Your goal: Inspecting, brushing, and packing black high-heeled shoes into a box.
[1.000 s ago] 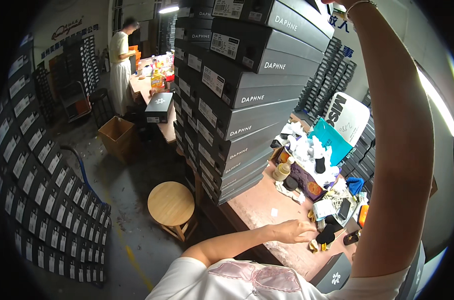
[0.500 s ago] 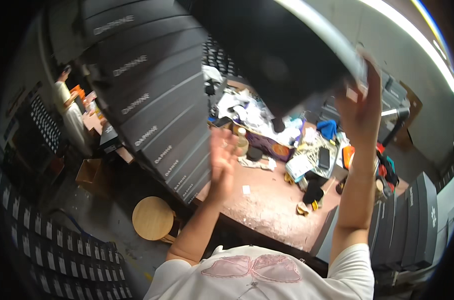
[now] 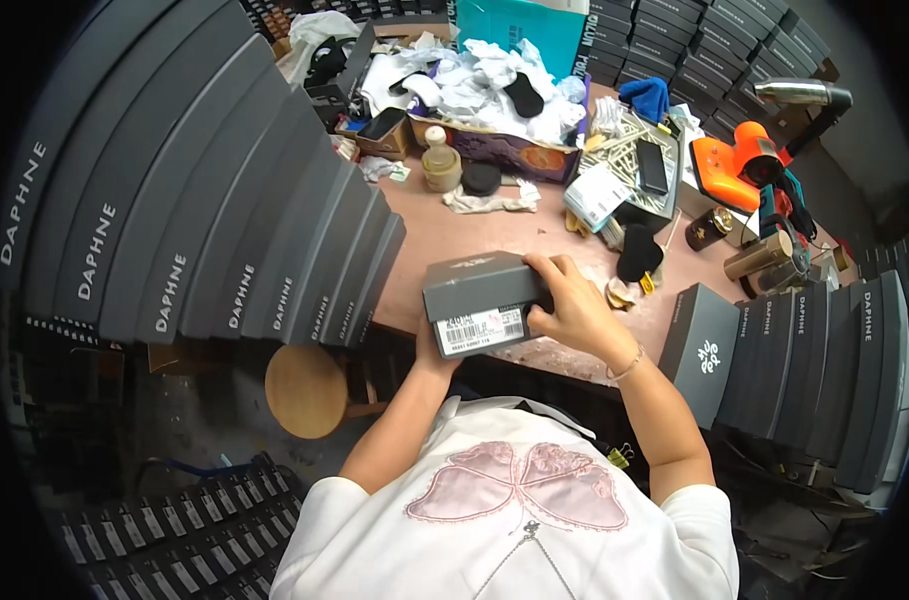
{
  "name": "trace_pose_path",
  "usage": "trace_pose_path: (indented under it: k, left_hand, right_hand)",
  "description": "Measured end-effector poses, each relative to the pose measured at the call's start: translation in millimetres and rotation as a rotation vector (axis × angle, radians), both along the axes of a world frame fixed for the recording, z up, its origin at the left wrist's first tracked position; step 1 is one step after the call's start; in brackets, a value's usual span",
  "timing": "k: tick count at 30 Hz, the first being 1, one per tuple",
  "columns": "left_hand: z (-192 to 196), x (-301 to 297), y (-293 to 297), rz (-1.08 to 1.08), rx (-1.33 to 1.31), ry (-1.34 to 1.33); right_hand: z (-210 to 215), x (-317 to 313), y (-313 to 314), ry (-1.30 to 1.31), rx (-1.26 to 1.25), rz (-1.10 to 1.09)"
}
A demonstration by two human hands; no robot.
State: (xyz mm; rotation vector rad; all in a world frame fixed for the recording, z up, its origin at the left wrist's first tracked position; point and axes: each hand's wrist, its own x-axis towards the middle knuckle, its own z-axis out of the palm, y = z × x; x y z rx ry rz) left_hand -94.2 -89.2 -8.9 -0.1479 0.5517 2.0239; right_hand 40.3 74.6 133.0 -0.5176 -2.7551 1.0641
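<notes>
A grey lidded shoe box [image 3: 474, 285] is between my hands just above the near edge of the table [image 3: 454, 225]. The end with a white barcode label faces me. My right hand [image 3: 581, 312] grips the right end of the box, fingers over the top and thumb at the front corner. My left hand [image 3: 434, 352] supports the box's lower left side, its fingers hidden behind and below the box. Beyond it on the table lie a black insole-like pad [image 3: 639, 253], a pale bottle [image 3: 440, 163] and a round black lid [image 3: 480, 179].
Tall shoe box stacks [image 3: 189, 230] crowd the left; a shorter row of boxes [image 3: 774, 370] borders the right. A carton of crumpled white paper [image 3: 529, 150], a tray of sticks [image 3: 624, 150] and an orange device [image 3: 724, 172] stand farther back. A wooden stool [image 3: 304, 392] is lower left.
The dark box held high at upper right is no longer there; a grey shoe box is now low before me in both hands. My left hand has gone from open to holding it. The view has tilted.
</notes>
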Motion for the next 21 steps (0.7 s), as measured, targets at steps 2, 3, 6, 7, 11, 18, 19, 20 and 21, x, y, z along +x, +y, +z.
trace_pose_path:
  k: [2,3,6,7,11,18,19,20,21]
  left_hand:
    - [14.8,-7.6,3.7,-0.019,0.015,0.039]
    - [21.0,-11.1,5.2,-0.03,0.022,0.056]
    - [39.5,-23.5,4.4,-0.116,-0.021,0.057]
    - [48.0,-27.5,2.0,-0.133,-0.037,0.04]
    - [46.8,-41.9,2.4,-0.153,-0.16,0.057]
    - [43.3,-73.4,-3.4,0.165,-0.397,0.517]
    - [61.9,-76.9,-0.2,0.188,-0.391,0.653]
    - [65.5,-82.6,-2.8,0.081,-0.402,0.951]
    - [63.7,-83.6,0.1,0.075,-0.396,0.929]
  right_hand:
    - [4.2,-12.0,-0.1,-0.036,0.015,-0.005]
    - [4.9,-17.9,-0.4,-0.03,0.019,-0.001]
    - [6.6,-26.6,-3.5,-0.036,0.033,-0.025]
    - [7.2,-30.4,-5.4,-0.039,0.039,-0.043]
    - [15.6,-37.9,-12.4,-0.064,0.022,-0.116]
    - [15.7,-48.7,-4.1,-0.086,-0.024,-0.101]
    - [14.6,-51.8,-0.9,-0.067,-0.046,-0.09]
    - [13.0,-54.1,2.4,-0.049,-0.068,-0.079]
    - [11.2,-55.7,5.9,-0.032,-0.091,-0.07]
